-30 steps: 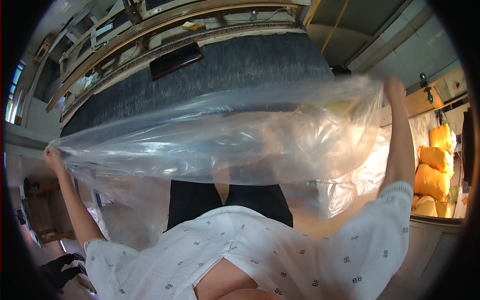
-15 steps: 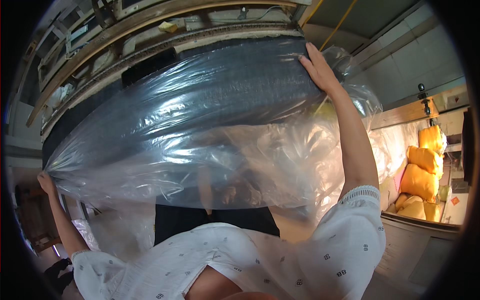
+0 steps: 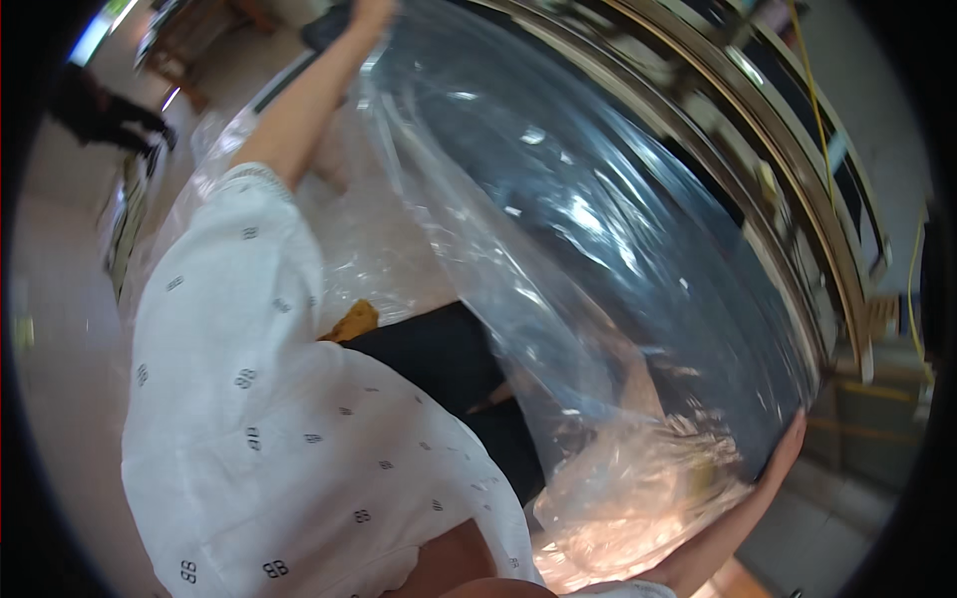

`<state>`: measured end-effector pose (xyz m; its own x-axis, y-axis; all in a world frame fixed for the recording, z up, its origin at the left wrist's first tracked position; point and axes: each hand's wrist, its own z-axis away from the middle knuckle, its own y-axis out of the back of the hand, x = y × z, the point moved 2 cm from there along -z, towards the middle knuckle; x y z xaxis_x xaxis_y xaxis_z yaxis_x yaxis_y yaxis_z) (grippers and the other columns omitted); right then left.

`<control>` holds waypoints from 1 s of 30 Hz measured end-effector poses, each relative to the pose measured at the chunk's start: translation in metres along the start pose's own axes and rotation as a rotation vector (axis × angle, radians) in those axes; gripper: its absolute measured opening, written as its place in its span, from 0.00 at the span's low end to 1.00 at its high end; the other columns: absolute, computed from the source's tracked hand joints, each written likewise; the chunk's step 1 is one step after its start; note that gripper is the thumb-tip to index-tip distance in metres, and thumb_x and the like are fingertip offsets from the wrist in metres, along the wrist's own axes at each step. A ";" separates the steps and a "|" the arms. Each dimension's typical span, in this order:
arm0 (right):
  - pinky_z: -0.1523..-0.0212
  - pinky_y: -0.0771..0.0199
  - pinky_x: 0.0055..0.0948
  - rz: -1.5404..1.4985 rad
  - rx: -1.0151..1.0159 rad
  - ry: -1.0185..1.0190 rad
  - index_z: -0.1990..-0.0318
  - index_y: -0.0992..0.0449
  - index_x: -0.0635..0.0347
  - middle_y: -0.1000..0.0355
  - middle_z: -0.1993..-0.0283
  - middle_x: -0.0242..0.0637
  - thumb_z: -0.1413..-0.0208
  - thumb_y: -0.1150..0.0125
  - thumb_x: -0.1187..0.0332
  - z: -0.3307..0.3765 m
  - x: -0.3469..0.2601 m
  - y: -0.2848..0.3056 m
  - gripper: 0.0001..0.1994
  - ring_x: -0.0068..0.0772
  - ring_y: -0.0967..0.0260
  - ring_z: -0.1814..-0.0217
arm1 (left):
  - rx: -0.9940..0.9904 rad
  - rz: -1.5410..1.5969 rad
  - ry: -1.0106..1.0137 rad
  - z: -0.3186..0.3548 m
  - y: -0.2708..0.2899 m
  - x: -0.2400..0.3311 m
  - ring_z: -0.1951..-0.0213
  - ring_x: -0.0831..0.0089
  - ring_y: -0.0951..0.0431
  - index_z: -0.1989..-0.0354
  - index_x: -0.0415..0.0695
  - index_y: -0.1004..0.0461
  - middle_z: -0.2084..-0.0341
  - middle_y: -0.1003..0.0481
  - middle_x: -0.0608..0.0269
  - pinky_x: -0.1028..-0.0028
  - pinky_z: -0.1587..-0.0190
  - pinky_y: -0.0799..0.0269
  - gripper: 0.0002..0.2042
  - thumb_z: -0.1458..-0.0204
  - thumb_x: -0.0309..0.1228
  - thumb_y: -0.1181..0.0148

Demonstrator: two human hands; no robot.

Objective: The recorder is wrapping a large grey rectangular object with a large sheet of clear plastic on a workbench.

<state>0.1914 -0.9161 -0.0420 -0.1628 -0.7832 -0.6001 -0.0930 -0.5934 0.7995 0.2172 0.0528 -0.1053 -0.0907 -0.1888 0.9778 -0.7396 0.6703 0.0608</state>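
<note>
A large sheet of clear plastic film [image 3: 588, 289] lies over a long dark surface [image 3: 688, 189] and hangs down toward my legs. My left hand [image 3: 373, 14] is at the upper edge of the view, partly cut off and blurred. The film runs up to it in taut folds, and the hand looks closed on it. At the lower right, my right hand [image 3: 791, 441] rests at the film's other end, along the edge of the dark surface. Its fingers look stretched out rather than wrapped round anything, though motion softens them.
Long wooden rails [image 3: 812, 199] run along the far side of the dark surface. A yellow cord [image 3: 815, 100] hangs beyond them. A mustard-coloured cloth-like thing [image 3: 354, 321] lies beside my legs. Another person [image 3: 110, 115] in dark clothes stands at the far left, near a wooden table [image 3: 204, 40].
My view has turned left, so the film and rails now slant across it. The left hand shows at the top instead of the left, and the right hand at the lower right.
</note>
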 end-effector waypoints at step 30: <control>0.72 0.34 0.21 -1.077 -0.848 0.456 0.67 0.29 0.60 0.33 0.73 0.29 0.46 0.46 0.66 0.179 -0.592 -0.435 0.07 0.20 0.37 0.73 | 0.101 -0.037 -0.321 0.009 0.012 0.033 0.73 0.69 0.29 0.68 0.40 0.30 0.76 0.28 0.60 0.71 0.69 0.33 0.08 0.48 0.33 0.50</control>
<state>0.1524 -0.1610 -0.0307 -0.0537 0.2130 -0.9756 0.6603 -0.7253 -0.1947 0.1994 0.0477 -0.0744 -0.2559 -0.4389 0.8613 -0.8073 0.5871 0.0593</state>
